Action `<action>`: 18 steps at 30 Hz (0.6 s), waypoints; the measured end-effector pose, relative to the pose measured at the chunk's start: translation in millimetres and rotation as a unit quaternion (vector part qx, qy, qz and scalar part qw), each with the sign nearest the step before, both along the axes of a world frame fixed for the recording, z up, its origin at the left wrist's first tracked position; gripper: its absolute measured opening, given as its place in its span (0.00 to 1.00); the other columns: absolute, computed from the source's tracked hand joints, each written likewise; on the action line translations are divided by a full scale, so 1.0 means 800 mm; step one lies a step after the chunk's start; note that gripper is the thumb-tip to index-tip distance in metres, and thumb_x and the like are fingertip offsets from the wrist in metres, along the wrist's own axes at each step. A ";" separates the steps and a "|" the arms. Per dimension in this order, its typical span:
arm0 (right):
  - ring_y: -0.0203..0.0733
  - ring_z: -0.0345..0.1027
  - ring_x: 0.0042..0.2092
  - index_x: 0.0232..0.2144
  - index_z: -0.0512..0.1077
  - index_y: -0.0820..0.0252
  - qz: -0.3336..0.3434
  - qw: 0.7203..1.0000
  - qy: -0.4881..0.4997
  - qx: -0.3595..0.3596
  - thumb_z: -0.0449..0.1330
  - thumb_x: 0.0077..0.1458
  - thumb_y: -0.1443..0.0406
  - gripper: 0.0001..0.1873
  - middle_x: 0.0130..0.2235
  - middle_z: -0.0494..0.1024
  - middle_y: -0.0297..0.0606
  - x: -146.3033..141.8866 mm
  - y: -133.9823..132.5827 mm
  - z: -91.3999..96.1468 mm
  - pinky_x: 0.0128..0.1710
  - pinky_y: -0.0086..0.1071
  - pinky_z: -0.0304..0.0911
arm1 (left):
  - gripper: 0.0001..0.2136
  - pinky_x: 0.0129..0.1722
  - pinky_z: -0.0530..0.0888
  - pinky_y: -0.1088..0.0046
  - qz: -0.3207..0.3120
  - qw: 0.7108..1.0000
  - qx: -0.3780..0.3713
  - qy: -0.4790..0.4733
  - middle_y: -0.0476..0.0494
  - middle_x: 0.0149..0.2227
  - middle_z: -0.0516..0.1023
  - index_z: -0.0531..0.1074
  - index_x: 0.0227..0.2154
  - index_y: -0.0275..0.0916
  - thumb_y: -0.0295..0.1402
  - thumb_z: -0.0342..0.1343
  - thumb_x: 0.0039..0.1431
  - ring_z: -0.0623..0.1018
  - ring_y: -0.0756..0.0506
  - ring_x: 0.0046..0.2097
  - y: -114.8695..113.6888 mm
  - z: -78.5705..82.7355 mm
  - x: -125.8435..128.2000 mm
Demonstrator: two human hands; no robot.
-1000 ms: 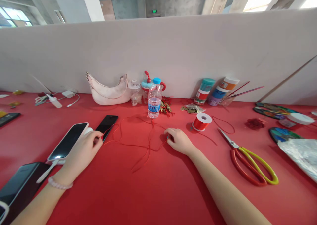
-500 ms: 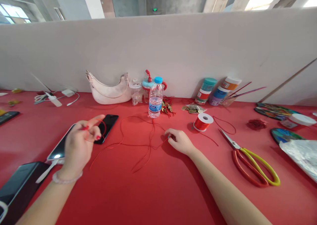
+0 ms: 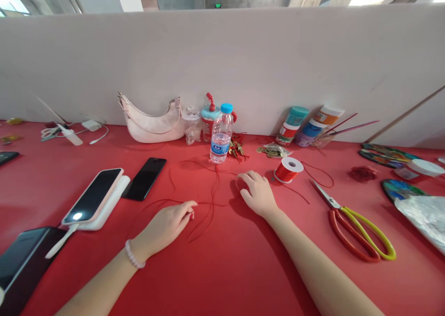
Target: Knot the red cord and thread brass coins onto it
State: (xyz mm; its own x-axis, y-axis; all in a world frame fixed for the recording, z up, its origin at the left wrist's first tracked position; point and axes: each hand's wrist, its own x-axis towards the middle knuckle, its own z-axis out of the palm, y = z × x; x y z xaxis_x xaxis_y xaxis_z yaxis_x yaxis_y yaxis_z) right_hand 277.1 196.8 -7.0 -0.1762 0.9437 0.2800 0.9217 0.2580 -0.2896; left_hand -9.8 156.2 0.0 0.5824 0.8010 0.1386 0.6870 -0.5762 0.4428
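Where the water sits: a clear bottle (image 3: 219, 142), blue-capped and upright, with liquid in its lower part.
Lidded cup (image 3: 207, 127): just behind the bottle, which partly hides it; its contents are hard to make out.
Plastic bag (image 3: 283, 150): lies against brass-coloured discs (image 3: 268, 152); how many are inside it cannot be told.
Clear container (image 3: 322, 141): two thin handles (image 3: 358, 126) slant out of it, beside leaning paint jars (image 3: 315, 128) whose contents do not show.
Foil (image 3: 426, 214) and black box (image 3: 31, 251): cut off by the right and left edges.
Red cord (image 3: 212, 203): loops over the table (image 3: 222, 274) between the hands and in front of the bottle; some strands melt into the red surface.
Left hand (image 3: 168, 225): back upward, fingers curled with the tips close together at the cord; whether they pinch it, I cannot tell.
Right hand (image 3: 259, 194): palm down near the spool (image 3: 287, 172), fingers gently bent, thumb apart from them; the palm is hidden.
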 end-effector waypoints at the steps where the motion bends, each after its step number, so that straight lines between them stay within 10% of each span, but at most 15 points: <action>1: 0.49 0.62 0.43 0.44 0.68 0.62 0.004 1.000 0.003 0.010 0.50 0.46 0.68 0.20 0.42 0.71 0.45 -0.001 -0.001 0.001 0.40 0.37 0.52 | 0.13 0.36 0.71 0.73 0.008 1.000 0.006 -0.001 0.47 0.36 0.77 0.61 0.49 0.40 0.31 0.40 0.64 0.76 0.49 0.36 0.000 -0.002 -0.001; 10: 0.42 0.60 0.41 0.42 0.69 0.58 0.254 0.966 -0.048 -0.009 0.52 0.51 0.72 0.15 0.39 0.71 0.40 -0.034 -0.019 0.015 0.41 0.35 0.52 | 0.08 0.34 0.71 0.74 0.084 0.993 0.087 0.010 0.47 0.34 0.76 0.71 0.35 0.40 0.31 0.46 0.61 0.76 0.48 0.34 0.004 -0.006 0.002; 18: 0.40 0.59 0.36 0.35 0.68 0.60 0.347 0.910 -0.219 0.052 0.50 0.59 0.71 0.07 0.34 0.69 0.37 -0.071 -0.044 0.027 0.32 0.34 0.49 | 0.08 0.34 0.69 0.75 0.078 0.992 0.090 0.033 0.48 0.34 0.73 0.70 0.35 0.40 0.28 0.46 0.60 0.74 0.49 0.34 0.003 0.001 0.002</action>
